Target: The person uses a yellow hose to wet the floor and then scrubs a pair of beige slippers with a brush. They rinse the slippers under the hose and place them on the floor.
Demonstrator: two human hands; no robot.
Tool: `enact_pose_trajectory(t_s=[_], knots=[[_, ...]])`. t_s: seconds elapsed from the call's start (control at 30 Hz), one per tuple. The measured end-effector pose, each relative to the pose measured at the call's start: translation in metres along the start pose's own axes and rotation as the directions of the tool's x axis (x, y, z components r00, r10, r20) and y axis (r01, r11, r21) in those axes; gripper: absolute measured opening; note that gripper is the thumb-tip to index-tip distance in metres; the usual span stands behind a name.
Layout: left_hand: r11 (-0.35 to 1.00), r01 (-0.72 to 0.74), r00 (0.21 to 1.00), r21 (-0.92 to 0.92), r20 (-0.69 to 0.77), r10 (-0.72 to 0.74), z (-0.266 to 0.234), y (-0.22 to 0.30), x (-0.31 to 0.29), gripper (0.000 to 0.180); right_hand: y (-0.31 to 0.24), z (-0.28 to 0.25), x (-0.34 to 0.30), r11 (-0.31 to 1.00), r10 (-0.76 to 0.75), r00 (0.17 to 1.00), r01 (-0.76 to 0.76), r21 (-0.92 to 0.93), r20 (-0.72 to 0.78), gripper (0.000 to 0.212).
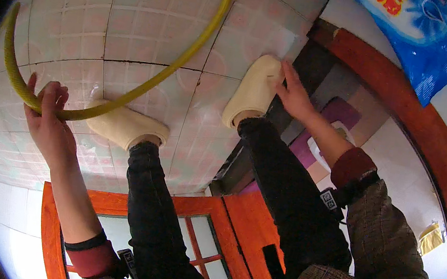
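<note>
My left hand [51, 117] grips a yellow-green hose [180, 57] near the left side, its fingers around the tube. From there the hose curves up at the far left and also sweeps right toward the top edge. My right hand [295, 92] holds nothing; its fingers are apart beside the toe of the right cream slipper [254, 87]. Whether the fingertips touch that slipper I cannot tell. The left cream slipper [129, 127] is on my other foot, close to the hose, which crosses over its toe.
Patterned floor tiles [147, 33] with a wet shine lie underfoot. A wooden door frame [410, 96] curves along the right, with a blue plastic bag [426, 39] at upper right. Behind my legs stands an orange wooden glazed door [200, 207]. A purple mat [339, 115] lies past the dark threshold.
</note>
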State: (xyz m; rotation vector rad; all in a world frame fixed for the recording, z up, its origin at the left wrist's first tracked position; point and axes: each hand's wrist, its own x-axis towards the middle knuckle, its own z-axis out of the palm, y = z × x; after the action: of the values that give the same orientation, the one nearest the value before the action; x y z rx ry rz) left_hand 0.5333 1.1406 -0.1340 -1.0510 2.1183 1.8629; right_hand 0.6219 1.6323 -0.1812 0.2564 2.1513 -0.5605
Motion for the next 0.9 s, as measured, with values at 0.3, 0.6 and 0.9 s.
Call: enact_pose_trajectory(t_s=[0.3, 0.6, 0.9], knots=[[0.193, -0.758, 0.647, 0.623, 0.681, 0.342, 0.120, -0.009, -0.019, 0.068, 0.002, 0.038, -0.038, 0.995, -0.055, 0.995, 0.062, 0.078, -0.081, 0.083], [0.154, -0.691, 0.694, 0.706, 0.708, -0.128, 0.245, -0.123, -0.058, 0.036, -0.018, 0.029, -0.012, 0.889, -0.377, 0.919, 0.326, -0.321, -0.114, 0.065], [0.135, -0.770, 0.467, 0.624, 0.695, -0.547, 0.218, 0.030, -0.089, 0.024, -0.086, -0.016, 0.019, 0.317, 0.136, 0.952, -0.304, 0.898, 0.274, 0.056]])
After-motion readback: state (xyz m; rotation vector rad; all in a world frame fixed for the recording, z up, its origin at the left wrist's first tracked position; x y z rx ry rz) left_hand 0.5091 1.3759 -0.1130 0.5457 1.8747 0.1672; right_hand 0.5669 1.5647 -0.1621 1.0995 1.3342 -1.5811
